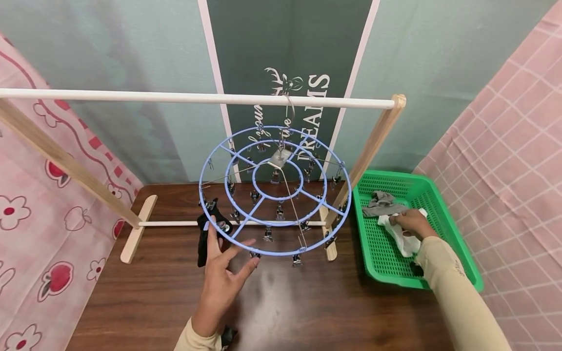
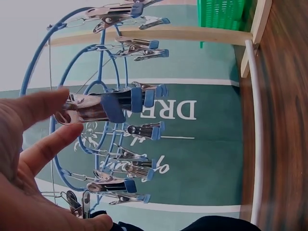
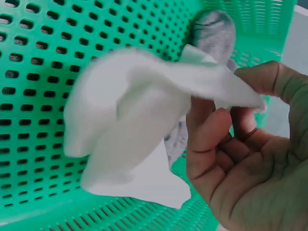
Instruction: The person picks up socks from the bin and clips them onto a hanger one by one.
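My right hand (image 1: 414, 223) pinches a white sock (image 1: 406, 243) inside the green basket (image 1: 366, 243); in the right wrist view the sock (image 3: 130, 130) hangs in folds from thumb and fingertips. A grey sock (image 1: 383, 202) lies beside it. My left hand (image 1: 221, 278) is at the near left rim of a round blue clip hanger (image 1: 349, 195), fingers spread. In the left wrist view a metal clip (image 2: 89, 108) shows by its fingertips; no firm grip is visible. A black sock-like cloth (image 1: 203, 243) hangs from the rim there.
The hanger hooks over the white bar (image 1: 175, 97) of a wooden rack, with several clips dangling. A dark item (image 1: 417, 269) lies in the basket. Another black item (image 1: 229, 335) sits near the front of the brown tabletop (image 1: 307, 302). Curtains surround the table.
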Tool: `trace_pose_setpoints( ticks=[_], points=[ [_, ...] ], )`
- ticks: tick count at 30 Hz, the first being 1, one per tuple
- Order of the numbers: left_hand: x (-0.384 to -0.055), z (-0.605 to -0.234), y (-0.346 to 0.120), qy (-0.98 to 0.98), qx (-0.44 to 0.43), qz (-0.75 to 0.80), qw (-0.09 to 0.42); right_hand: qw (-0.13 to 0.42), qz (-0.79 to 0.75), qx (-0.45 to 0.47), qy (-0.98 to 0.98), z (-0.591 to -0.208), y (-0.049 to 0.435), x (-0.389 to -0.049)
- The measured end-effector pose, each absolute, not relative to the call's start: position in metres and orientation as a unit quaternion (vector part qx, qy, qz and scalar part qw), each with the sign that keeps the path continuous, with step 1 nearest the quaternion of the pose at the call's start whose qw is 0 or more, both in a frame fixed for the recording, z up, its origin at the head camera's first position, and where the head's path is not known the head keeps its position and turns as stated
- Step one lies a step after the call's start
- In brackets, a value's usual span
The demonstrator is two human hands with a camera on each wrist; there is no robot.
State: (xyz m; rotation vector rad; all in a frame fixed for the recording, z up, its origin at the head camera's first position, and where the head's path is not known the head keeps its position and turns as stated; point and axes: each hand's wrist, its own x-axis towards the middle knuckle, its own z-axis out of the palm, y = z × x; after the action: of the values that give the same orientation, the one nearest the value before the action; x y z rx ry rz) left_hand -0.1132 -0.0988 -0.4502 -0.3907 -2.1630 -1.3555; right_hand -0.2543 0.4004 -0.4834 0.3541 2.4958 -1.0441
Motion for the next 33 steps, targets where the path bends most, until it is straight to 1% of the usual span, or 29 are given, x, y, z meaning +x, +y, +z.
trace_pose_setpoints(
  ticks=[5,15,21,23,26,30,33],
  points=[
    [-0.113,-0.449,-0.099,-0.792,-0.145,-0.526,0.274,0.179,-0.359,0.087,0.912,-0.469,0.395,-0.245],
    [-0.113,-0.449,-0.104,-0.78,-0.144,-0.552,0.258,0.102,-0.424,0.013,0.9,-0.444,0.376,-0.226],
    [-0.112,-0.448,-0.106,-0.777,-0.151,-0.549,0.27,0.058,-0.432,0.016,0.9,-0.428,0.362,-0.221],
    [-0.111,-0.447,-0.107,-0.779,-0.148,-0.544,0.275,0.062,-0.429,0.022,0.901,-0.423,0.358,-0.219],
    [-0.11,-0.447,-0.108,-0.785,-0.132,-0.537,0.279,0.081,-0.426,0.021,0.901,-0.419,0.353,-0.217],
    [-0.109,-0.447,-0.109,-0.769,-0.119,-0.562,0.281,0.095,-0.432,0.029,0.896,-0.417,0.35,-0.214],
    [-0.109,-0.447,-0.108,-0.747,-0.128,-0.58,0.3,0.094,-0.438,0.045,0.893,-0.416,0.349,-0.212]
  ],
)
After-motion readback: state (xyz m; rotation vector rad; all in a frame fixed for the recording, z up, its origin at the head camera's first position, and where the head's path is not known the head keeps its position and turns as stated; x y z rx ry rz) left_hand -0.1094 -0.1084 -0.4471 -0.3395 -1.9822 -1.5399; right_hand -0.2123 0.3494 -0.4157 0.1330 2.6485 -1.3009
